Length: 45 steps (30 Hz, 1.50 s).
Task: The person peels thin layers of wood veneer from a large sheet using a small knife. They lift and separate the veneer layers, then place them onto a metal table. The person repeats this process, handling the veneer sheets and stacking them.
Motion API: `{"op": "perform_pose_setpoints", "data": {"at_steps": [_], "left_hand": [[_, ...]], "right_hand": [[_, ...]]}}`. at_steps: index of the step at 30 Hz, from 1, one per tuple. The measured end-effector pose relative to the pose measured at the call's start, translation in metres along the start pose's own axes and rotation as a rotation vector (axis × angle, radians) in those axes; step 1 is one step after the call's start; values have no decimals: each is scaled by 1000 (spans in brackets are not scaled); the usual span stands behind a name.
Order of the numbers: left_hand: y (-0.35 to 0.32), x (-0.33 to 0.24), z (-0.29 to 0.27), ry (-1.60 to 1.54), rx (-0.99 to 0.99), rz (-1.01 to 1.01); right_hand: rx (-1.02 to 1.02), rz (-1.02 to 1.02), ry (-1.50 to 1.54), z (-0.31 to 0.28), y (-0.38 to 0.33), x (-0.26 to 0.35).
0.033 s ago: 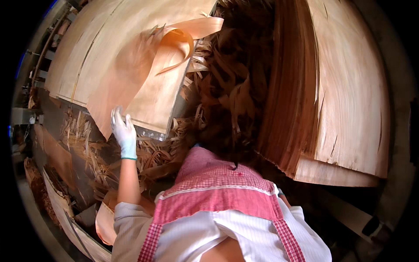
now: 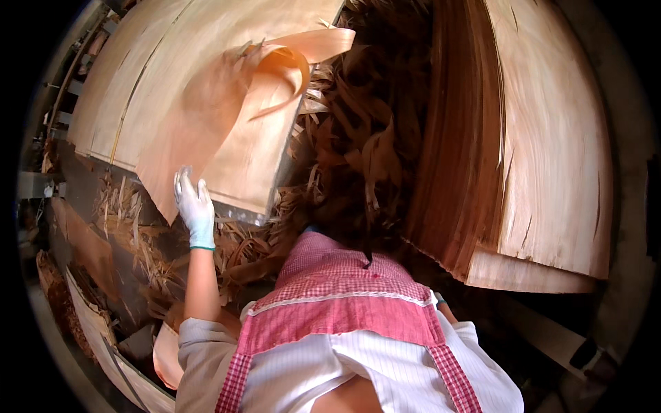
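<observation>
A thin, pale veneer sheet (image 2: pixel 227 151) lies tilted atop the veneer stack (image 2: pixel 138 76), its far end torn and curled upward, its near edge overhanging.

My left hand (image 2: pixel 195 208) was at the near edge of a thin wood sheet (image 2: pixel 241 148), on the big flat stack (image 2: pixel 138 89). Above that stack the air was open, so a hand could slide across it. A curled strip (image 2: pixel 289 62) stuck up near the top and got in the way there. Just below my hand, a messy heap of wood scraps (image 2: pixel 138 227) filled the gap. To the right, a dark tangle of curly shavings (image 2: pixel 365 138) blocked the middle, and a tall leaning pile of sheets (image 2: pixel 537 158) walled off that side.
</observation>
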<state>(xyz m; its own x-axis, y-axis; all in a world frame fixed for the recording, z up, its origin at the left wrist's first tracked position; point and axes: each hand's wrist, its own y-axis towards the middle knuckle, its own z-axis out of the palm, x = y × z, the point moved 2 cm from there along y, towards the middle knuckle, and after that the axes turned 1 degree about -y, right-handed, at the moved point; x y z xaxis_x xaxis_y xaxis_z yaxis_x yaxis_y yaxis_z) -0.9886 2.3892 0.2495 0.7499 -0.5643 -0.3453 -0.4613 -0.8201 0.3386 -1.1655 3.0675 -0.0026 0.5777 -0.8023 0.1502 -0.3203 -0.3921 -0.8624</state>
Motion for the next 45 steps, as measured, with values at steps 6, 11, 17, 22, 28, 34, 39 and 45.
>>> {"op": "perform_pose_setpoints", "data": {"at_steps": [6, 11, 17, 22, 28, 34, 39, 45], "left_hand": [[80, 44, 78, 206, 45, 80], [84, 66, 137, 114, 78, 56], [82, 70, 133, 206, 18, 35], [91, 57, 138, 108, 31, 15], [89, 52, 124, 98, 82, -55], [88, 49, 128, 144, 113, -88], [89, 50, 128, 143, 101, -56], [90, 47, 127, 125, 86, -57]], "right_hand": [[98, -42, 53, -53, 24, 88], [123, 3, -18, 35, 34, -4], [-76, -299, -246, -217, 120, 116], [-139, 0, 828, -440, 139, 282], [44, 46, 665, -479, 182, 289], [177, 163, 522, -449, 200, 222], [190, 220, 568, -437, 208, 174], [122, 150, 572, -464, 213, 195]]}}
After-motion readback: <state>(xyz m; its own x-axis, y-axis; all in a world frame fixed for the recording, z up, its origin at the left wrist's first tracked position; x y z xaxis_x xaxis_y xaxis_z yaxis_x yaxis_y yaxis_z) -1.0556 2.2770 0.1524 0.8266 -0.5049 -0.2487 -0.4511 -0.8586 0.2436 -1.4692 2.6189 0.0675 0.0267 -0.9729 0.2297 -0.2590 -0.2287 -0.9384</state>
